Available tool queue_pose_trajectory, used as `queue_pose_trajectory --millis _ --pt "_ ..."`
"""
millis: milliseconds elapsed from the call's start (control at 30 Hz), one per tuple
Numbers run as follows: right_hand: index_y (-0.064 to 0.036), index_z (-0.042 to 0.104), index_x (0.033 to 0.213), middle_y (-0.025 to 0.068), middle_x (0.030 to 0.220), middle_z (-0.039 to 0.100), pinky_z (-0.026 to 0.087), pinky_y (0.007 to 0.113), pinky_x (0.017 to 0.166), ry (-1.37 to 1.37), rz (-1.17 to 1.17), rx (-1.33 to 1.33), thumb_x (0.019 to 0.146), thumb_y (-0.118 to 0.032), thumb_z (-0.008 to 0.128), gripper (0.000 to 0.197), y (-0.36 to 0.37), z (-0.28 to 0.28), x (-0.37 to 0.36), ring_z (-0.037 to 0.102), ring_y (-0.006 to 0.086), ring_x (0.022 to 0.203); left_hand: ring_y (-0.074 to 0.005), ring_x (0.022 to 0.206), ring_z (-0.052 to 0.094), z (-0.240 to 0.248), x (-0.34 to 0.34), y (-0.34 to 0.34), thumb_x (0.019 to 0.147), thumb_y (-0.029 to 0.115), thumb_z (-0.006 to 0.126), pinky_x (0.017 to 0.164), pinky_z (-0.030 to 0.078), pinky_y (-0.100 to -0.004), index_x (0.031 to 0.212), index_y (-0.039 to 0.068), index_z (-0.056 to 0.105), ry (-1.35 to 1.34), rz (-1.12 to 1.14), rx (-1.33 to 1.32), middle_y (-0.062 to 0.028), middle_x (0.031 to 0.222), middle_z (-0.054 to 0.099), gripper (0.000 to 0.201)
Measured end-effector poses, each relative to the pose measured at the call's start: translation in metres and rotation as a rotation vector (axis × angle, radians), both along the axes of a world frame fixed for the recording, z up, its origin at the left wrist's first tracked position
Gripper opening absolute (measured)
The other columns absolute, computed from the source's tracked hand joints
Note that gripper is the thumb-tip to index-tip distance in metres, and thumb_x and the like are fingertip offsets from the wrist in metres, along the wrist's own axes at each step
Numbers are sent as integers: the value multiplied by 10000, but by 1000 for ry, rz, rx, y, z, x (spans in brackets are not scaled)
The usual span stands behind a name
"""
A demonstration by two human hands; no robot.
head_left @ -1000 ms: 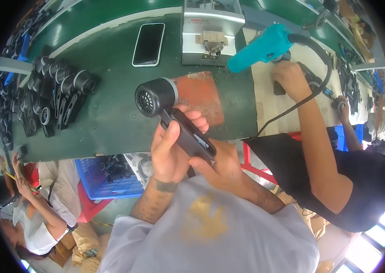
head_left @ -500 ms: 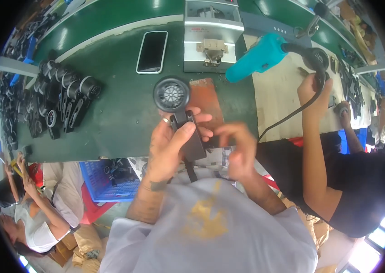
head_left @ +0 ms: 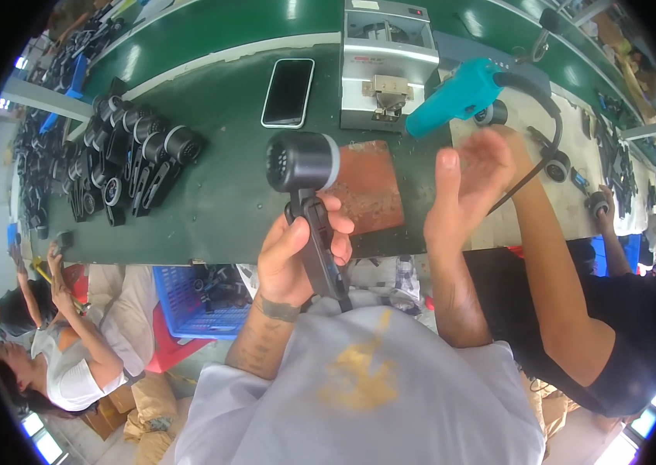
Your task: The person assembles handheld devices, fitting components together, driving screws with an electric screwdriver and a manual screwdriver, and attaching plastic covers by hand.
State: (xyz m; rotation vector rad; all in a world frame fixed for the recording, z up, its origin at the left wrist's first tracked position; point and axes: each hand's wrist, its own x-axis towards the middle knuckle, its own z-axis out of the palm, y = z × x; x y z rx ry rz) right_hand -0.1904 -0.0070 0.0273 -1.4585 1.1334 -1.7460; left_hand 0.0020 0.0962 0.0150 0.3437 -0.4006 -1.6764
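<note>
My left hand (head_left: pixel 293 252) is wrapped around the handle of a black handheld fan (head_left: pixel 302 164). The fan stands nearly upright over the table's near edge, its round head with a grille on top and a pale ring on the head's right side. To the right, my right hand (head_left: pixel 467 190) is raised with nothing in it, thumb apart and fingers stretched. Beyond that hand is a teal corded power tool (head_left: pixel 456 97), not touched by it. A reddish-brown pad (head_left: pixel 371 186) lies on the green table (head_left: pixel 219 194) just past the fan.
Many similar black fans (head_left: pixel 130 151) are heaped at the left. A phone (head_left: pixel 288 93) and a silver box-shaped machine (head_left: pixel 387 85) sit at the back. A co-worker's arm (head_left: pixel 549 263) reaches in close on the right. A blue crate (head_left: pixel 188 302) stands below the table edge.
My left hand has turned the fan, so its grille now faces left and the ring shows. My right hand has moved away from it, right and up, and opened. The view has shifted slightly.
</note>
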Motion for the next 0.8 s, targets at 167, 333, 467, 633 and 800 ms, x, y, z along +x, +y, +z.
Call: queue_pose_trajectory --millis 167,333,467,633,800 --pt "26 315 1480 171 1404 468 413 411 1050 158 -28 -75 851 -279 844 877 -35 10 8 497 278 1270 -257 868 674 0 -4 0 963 308 687 753 559 -377 1345 -21 523 95 -72 -70 -191 1174 697 530" --pt "38 515 1307 95 1144 627 493 317 921 -40 146 103 952 -200 739 483 -40 14 7 604 163 1039 -312 963 707 0 -8 2 989 276 657 819 587 -410 1404 -14 479 78 -138 -112 -253 1272 659 537" --pt "21 522 1320 91 1167 644 498 298 912 -9 140 87 978 -168 704 431 -38 12 2 607 147 1031 -302 1000 707 -4 -9 2 1002 281 641 845 589 -415 1420 -30 442 116 -154 -125 -260 1272 650 558" --pt "9 494 1394 127 1293 619 472 312 987 -61 94 72 984 -158 690 485 -34 2 -2 586 164 1138 -294 1004 707 -4 -11 -2 1000 288 648 859 593 -420 1415 -33 438 94 -148 -102 -250 1246 656 565" --pt "1 500 1398 130 1320 612 456 329 1021 -81 96 64 988 -154 681 474 -28 3 -8 575 171 1176 -289 1009 704 -3 -12 1 996 286 654 867 593 -426 1409 -31 446 97 -153 -102 -236 1242 656 561"
